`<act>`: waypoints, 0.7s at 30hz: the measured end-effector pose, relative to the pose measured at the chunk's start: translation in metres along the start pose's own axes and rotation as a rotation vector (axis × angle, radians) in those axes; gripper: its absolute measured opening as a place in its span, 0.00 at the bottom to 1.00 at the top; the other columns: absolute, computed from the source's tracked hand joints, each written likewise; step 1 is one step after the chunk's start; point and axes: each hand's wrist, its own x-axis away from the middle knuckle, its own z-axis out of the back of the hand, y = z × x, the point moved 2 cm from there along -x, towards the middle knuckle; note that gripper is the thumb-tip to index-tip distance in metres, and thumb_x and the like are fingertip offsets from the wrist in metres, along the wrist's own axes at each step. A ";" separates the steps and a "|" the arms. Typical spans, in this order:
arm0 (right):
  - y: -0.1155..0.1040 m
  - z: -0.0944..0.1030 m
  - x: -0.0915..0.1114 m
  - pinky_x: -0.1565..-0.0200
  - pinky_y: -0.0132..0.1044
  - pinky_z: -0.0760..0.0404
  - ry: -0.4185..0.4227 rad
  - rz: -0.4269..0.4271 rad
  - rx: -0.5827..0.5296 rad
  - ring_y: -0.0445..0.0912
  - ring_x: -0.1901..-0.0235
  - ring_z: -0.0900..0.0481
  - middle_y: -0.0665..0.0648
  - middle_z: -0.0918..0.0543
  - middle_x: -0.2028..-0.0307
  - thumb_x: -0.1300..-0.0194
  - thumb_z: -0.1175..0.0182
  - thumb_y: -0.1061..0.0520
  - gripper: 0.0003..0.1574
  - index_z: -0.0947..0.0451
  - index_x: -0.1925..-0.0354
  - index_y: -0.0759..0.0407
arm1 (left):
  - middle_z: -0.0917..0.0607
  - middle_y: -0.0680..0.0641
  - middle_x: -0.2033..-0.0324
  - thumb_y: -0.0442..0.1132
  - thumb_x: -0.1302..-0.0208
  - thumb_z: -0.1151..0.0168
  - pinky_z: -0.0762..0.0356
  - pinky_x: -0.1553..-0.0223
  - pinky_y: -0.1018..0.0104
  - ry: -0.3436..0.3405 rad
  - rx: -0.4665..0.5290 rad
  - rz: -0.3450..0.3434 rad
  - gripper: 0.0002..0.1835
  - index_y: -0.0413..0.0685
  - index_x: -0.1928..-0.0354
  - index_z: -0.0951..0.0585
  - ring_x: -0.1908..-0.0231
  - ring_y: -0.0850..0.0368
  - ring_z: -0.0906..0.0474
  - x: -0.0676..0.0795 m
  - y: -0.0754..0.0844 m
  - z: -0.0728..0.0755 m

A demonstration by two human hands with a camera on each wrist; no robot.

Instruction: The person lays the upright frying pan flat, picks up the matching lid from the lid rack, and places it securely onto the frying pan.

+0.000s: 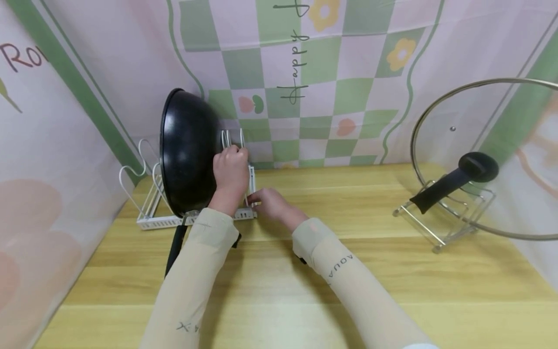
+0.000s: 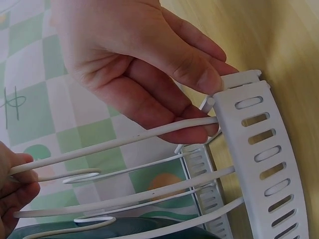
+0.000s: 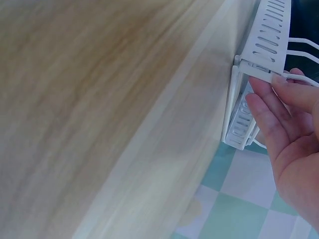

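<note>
The black wok (image 1: 187, 155) already stands on edge in the white pan rack (image 1: 159, 223) on the tabletop (image 1: 279, 291), and the glass lid (image 1: 479, 166) leans in its wire stand (image 1: 420, 226); adjusting the rack seems unfinished, as we have both hands on it. Our left hand (image 1: 232, 167) curls its fingers round the wire dividers (image 2: 99, 148); our right hand (image 1: 272, 203) pinches the rack's near corner (image 2: 241, 79) between thumb and fingers.

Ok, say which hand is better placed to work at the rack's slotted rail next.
Right hand, probably: it touches the end of the slotted rail where a wire meets it, while the left hand holds that wire higher up.
</note>
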 end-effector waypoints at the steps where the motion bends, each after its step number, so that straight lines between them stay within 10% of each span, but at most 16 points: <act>1: 0.000 0.000 0.000 0.36 0.43 0.26 -0.001 0.000 -0.001 0.54 0.40 0.20 0.60 0.15 0.46 0.33 0.36 0.69 0.15 0.14 0.49 0.63 | 0.14 0.38 0.68 0.23 0.41 0.36 0.21 0.64 0.49 -0.001 0.001 0.001 0.07 0.36 0.64 0.13 0.66 0.41 0.17 0.000 0.000 0.000; 21: 0.003 0.002 0.000 0.37 0.42 0.25 0.007 -0.003 0.003 0.54 0.41 0.19 0.61 0.14 0.47 0.33 0.36 0.70 0.16 0.14 0.49 0.64 | 0.14 0.39 0.68 0.22 0.41 0.36 0.21 0.63 0.50 -0.023 -0.012 -0.006 0.06 0.36 0.65 0.13 0.65 0.42 0.16 -0.001 0.003 -0.001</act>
